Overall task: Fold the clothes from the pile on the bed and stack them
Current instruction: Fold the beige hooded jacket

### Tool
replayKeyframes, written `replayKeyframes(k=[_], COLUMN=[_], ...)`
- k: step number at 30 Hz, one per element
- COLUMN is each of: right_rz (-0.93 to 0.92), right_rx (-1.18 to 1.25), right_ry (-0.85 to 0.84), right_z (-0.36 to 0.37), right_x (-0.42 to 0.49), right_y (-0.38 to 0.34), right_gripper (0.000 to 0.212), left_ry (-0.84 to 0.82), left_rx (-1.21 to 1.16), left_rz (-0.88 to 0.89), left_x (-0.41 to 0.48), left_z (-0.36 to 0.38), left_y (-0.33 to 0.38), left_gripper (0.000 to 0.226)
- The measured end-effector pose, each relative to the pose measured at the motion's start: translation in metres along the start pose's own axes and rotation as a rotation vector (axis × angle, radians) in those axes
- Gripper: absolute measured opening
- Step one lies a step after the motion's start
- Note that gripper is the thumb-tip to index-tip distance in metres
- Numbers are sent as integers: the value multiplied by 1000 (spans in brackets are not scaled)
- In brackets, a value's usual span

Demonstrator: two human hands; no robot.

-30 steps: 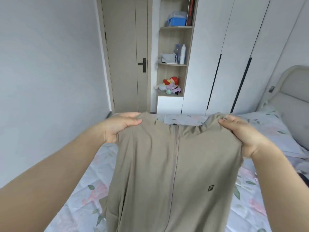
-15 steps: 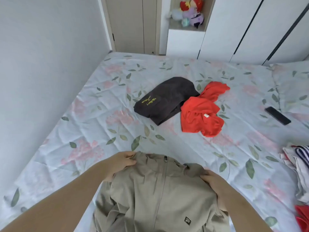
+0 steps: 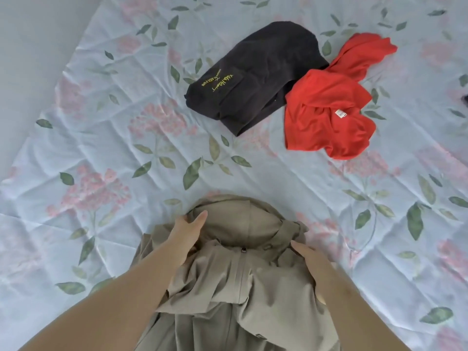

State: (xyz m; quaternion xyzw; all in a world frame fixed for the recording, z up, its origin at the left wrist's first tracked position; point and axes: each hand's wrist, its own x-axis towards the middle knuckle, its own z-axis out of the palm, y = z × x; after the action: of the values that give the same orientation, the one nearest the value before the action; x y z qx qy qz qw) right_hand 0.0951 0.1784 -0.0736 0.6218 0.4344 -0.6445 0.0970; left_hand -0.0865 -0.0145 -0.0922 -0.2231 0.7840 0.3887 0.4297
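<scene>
Lowered now onto the pale floral bedsheet [image 3: 106,138], the beige zip-front fabric jacket [image 3: 238,282] bunches; left hand [image 3: 188,236] and right hand [image 3: 314,267] each grip a shoulder, forearms angled inward.

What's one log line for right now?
left hand, right hand: hold khaki jacket | jacket: rumpled on bed | black top, red top: beyond, touching
</scene>
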Motion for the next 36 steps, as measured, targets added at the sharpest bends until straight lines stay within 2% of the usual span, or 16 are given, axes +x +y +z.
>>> replayKeyframes(k=[3, 5, 6, 8, 9, 11, 13, 16, 20, 22, 24, 25, 28, 30, 33, 36], right_rz=[-22, -42, -49, -47, -55, -118, -245, -552, -912, -963, -890, -833, -669, -548, -309, -126], right_rx=[64, 109, 113, 119, 127, 134, 123, 134, 237, 151, 137, 125, -141, -317, -391, -402], right_ry=[-32, -69, -88, -103, -98, -73, -42, 13, -39, -124, -156, -114, 79, 190, 396, 445], right_z=[16, 24, 26, 31, 33, 37, 41, 49, 53, 56, 59, 59, 46, 31, 3, -16], right_x=[21, 32, 37, 43, 46, 49, 47, 42, 30, 27, 29, 32, 54, 71, 79, 78], right_y=[2, 1, -2, -9, -14, -28, -53, -115, -213, -233, -229, -220, -176, -137, -77, -26], right_gripper=[36, 35, 29, 18, 16, 21, 24, 26, 33, 51, 61, 63, 63, 59, 62, 68], left_ry=[89, 144, 139, 79, 47, -17, -99, -213, -247, -250, -175, -155, -239, -238, -115, 35], left_rx=[-133, -192, -218, -261, -281, -351, -436, -483, -522, -317, -36, 77, 335, 602, 1039, 1245], left_rz=[20, 28, 39, 50, 55, 85, 138, 333, 618, 699, 755, 782, 774, 755, 785, 912], left_x=[21, 32, 36, 43, 45, 45, 42, 36, 26, 25, 29, 31, 44, 51, 54, 45], left_z=[14, 19, 21, 25, 26, 25, 22, 13, 2, 6, 17, 25, 47, 55, 67, 85], left_y=[-1, -3, -4, -2, 2, 17, 46, 119, 239, 266, 263, 252, 199, 158, 103, 57], left_gripper=[90, 94, 87, 56, 41, 28, 23, 20, 41, 62, 81, 83, 75, 68, 66, 62])
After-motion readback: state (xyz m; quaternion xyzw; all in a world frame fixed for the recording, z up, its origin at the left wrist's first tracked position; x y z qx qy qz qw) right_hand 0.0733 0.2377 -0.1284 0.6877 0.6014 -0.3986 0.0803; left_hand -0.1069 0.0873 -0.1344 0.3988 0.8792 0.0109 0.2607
